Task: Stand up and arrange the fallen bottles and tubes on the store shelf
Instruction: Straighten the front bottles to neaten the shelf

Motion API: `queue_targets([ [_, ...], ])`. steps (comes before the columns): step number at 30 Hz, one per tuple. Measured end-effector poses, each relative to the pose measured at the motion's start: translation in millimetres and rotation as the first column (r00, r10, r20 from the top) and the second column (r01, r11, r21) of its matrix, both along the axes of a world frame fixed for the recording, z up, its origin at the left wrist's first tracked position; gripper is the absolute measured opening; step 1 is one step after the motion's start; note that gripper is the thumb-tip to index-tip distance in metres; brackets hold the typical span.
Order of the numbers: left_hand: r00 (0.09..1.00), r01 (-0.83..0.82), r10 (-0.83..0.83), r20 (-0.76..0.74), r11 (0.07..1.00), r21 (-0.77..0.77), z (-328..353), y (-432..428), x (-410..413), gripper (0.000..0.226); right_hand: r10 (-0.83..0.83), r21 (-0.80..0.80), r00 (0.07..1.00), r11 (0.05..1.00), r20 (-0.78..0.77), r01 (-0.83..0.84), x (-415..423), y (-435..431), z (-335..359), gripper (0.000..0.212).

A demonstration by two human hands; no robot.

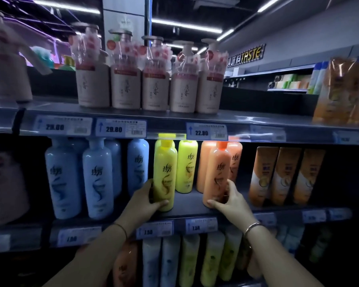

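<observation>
On the middle shelf [187,206] a yellow bottle [165,170] stands upright at the front, and my left hand [147,201] grips its lower part. To its right an orange bottle [218,168] stands upright at the front edge, with my right hand [229,201] curled round its base. A second yellow bottle [187,166] and more orange bottles [235,160] stand behind them. Several blue bottles [97,179] stand upright to the left.
Beige pump bottles [151,79] line the top shelf. Orange tubes [286,175] stand at the right of the middle shelf. The lower shelf holds upright tubes [189,259] in white, yellow and orange. Price tags [120,128] run along the shelf rails.
</observation>
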State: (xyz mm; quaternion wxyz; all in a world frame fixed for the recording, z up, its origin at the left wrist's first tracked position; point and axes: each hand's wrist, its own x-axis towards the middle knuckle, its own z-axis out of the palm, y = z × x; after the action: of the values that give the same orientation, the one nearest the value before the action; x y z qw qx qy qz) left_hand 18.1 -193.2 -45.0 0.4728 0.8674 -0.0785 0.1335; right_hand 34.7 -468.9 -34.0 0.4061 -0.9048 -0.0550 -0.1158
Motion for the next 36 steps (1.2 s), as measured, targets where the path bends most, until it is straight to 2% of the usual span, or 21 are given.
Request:
queue_targets([
  [6,0.999,-0.01,0.01,-0.034,1.0,0.013,1.9,1.4,-3.5,0.066,0.043,0.017,0.999,0.999,0.011,-0.043,1.1,-3.7,-1.5,0.084],
  [12,0.999,-0.024,0.024,-0.044,1.0,0.013,6.2,-1.8,-10.5,0.068,0.044,-0.032,0.999,0.999,0.013,-0.043,4.1,-5.5,-4.2,0.087],
  [16,0.999,-0.021,0.02,-0.029,0.999,-0.03,4.1,-1.5,-14.7,0.086,0.047,-0.013,0.999,0.999,0.008,-0.047,4.0,-7.4,-5.9,0.088],
  [20,0.997,-0.078,0.078,-0.009,0.995,-0.054,9.7,-15.2,-30.9,0.068,0.091,-0.004,0.996,0.996,0.001,-0.091,2.7,-9.3,-5.7,0.094],
  [23,0.985,-0.159,0.164,0.051,0.984,-0.079,5.0,-16.6,-46.6,0.07,0.133,0.056,0.991,0.99,0.0,-0.133,-2.3,-12.5,-5.4,0.097],
  [25,0.968,-0.213,0.221,0.119,0.974,-0.073,1.7,-11.4,-60.3,0.071,0.125,0.12,0.991,0.984,0.055,-0.131,-8.5,-16.0,-7.3,0.092],
  [28,0.952,-0.244,0.261,0.162,0.963,-0.116,-3.4,2.5,-79.3,0.063,0.015,0.164,0.97,0.985,0.243,-0.056,-22.6,-15.9,-11.8,0.069],
  [31,0.908,-0.323,0.347,0.236,0.937,-0.136,-6.7,19.2,-96.7,0.046,-0.066,0.186,0.873,0.982,0.483,-0.028,-40.2,3.1,-14.2,0.045],
  [33,0.858,-0.397,0.428,0.285,0.903,-0.161,-5.7,34.3,-107.0,0.036,0.01,0.163,0.838,0.98,0.546,-0.118,-51.0,28.5,-15.9,0.038],
  [36,0.769,-0.498,0.539,0.344,0.842,-0.208,-4.1,67.3,-118.1,0.03,0.229,0.072,0.796,0.944,0.56,-0.322,-63.1,78.2,-20.8,0.032],
])
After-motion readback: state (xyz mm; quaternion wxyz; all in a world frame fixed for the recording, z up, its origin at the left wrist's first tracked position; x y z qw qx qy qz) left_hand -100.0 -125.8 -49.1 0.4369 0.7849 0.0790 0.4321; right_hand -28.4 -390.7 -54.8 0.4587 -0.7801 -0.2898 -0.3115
